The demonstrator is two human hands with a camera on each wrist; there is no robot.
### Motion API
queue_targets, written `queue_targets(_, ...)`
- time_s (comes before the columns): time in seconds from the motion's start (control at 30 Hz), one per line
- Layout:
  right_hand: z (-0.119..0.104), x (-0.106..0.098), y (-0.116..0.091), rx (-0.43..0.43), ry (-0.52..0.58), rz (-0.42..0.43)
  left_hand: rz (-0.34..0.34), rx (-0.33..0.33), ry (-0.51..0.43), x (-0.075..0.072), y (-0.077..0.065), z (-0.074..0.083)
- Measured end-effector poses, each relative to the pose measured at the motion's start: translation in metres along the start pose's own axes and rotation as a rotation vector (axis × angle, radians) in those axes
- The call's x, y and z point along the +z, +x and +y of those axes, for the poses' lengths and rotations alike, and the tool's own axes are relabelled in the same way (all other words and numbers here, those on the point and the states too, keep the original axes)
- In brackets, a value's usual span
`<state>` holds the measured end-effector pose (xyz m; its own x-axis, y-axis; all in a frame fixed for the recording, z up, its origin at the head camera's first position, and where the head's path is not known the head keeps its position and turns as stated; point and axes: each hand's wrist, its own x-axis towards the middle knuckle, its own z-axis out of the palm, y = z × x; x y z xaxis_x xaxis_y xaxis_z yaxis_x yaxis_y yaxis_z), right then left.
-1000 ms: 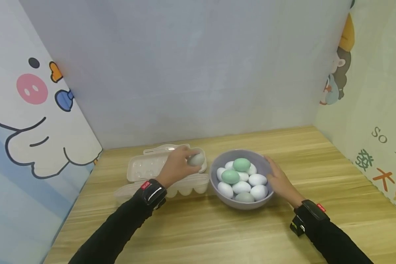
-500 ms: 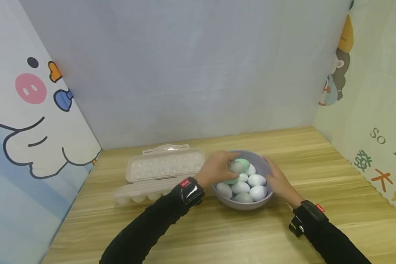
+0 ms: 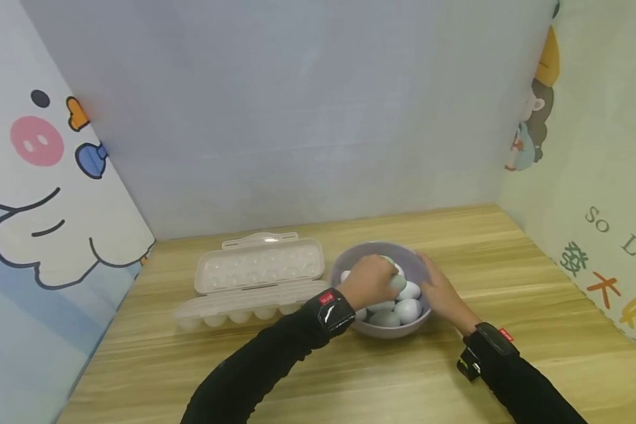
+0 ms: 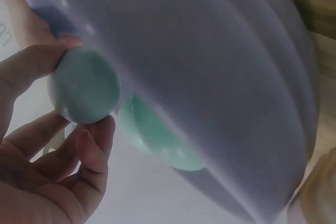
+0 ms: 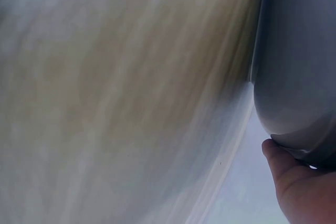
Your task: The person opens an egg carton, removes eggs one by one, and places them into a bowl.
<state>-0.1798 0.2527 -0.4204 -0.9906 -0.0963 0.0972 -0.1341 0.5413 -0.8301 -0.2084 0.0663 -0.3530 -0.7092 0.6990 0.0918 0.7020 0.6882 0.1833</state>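
My left hand (image 3: 370,282) is over the bowl and pinches a pale grey-green egg (image 4: 84,85) between thumb and fingers. The egg is partly hidden by the hand in the head view. Below it, the lavender bowl (image 3: 344,259) holds several white, grey-looking and mint-green eggs. A mint-green egg (image 4: 157,135) shows just past the bowl's rim in the left wrist view. At the bowl's right side, my right hand (image 3: 445,297) holds the rim. Only part of that hand shows against the bowl wall in the right wrist view.
Left of the bowl lies an opened clear plastic egg carton (image 3: 259,268). Its front half (image 3: 244,303) has rounded egg cups, where pale shapes show through. Both stand on a wood-grain table (image 3: 381,377), with a pale backdrop (image 3: 297,147) behind and printed panels at both sides.
My left hand has carried the grey-green egg from above the carton rightward and down over the eggs in the bowl. The right hand stays at the bowl's rim.
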Motion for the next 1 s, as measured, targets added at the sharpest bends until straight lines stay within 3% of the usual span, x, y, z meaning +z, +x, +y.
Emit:
queue_targets(0.33, -0.004, 0.006, 0.003, -0.008, -0.023, -0.004, -0.036, -0.023, 0.013, 0.011, 0.0, 0.003)
queue_targets(0.57, -0.006, 0.011, 0.004, -0.032, -0.033, -0.007, 0.004, -0.047, 0.051, 0.019, -0.001, 0.003)
queue_targets(0.77, -0.004, 0.007, 0.009, -0.033, -0.034, -0.021, 0.012, -0.07, 0.065, 0.016, -0.002, 0.004)
queue_targets(0.9, -0.004, -0.001, 0.013, -0.018, -0.04, -0.067, 0.037, -0.071, 0.107, 0.0, -0.016, 0.005)
queue_targets(1.0, -0.007, -0.009, 0.014, 0.014, -0.069, -0.108, 0.065, -0.063, 0.122, -0.017, -0.042, 0.0)
